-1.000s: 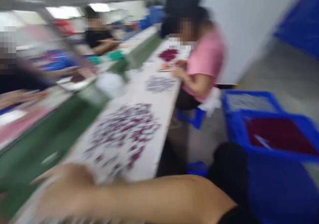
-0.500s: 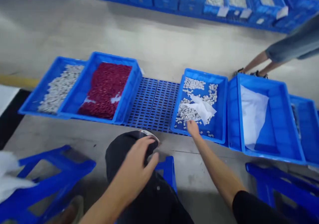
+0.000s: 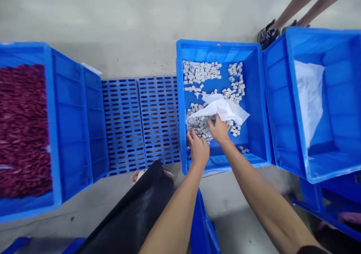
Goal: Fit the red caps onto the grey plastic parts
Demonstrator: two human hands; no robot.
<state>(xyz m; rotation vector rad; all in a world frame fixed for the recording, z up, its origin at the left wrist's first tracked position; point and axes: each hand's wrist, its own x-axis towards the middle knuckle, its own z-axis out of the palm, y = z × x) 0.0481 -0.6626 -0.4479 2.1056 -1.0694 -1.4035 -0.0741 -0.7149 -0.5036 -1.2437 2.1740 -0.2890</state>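
A blue bin (image 3: 255, 96) in front of me holds many small grey-white plastic pieces (image 3: 200, 71), scattered and in loose heaps. Across the middle heap lies a crumpled white plastic bag (image 3: 225, 109). My left hand (image 3: 198, 147) reaches into the bin's near left part, fingers among the pieces with the thumb apart. Beside it, my right hand (image 3: 220, 130) touches the pieces and the bag's near edge, thumb and forefinger spread apart. Some of the right fingertips are hidden at the bag.
To the left stands a deep blue bin of dark red pieces (image 3: 22, 130). A slotted blue pallet (image 3: 141, 124) lies between the bins. At right, another blue bin (image 3: 345, 133) contains a white sheet (image 3: 308, 96). A person's legs (image 3: 301, 5) stand behind it.
My view has moved closer to the bin of grey-white pieces. My left hand has come from above my knee into that bin, and my right hand has reached further in, to the bag.
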